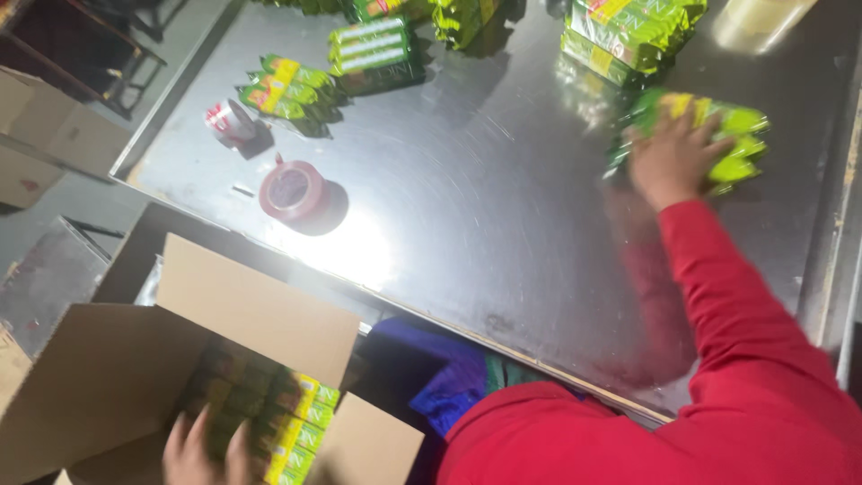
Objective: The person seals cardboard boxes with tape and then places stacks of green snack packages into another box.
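At two o'clock the right hand (672, 154) spreads its fingers over a green packet stack (732, 135); at seven, the left hand (202, 454) presses open-fingered on packets (296, 431) inside the cardboard box (108, 377).

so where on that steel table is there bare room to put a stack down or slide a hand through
The widest bare patch of the steel table lies mid-table, between the red tape roll and the right hand on a green packet bundle. The near edge is bare too. It is crowded along the far edge with packet stacks. The cardboard box, where the left hand is, looks nearly full.
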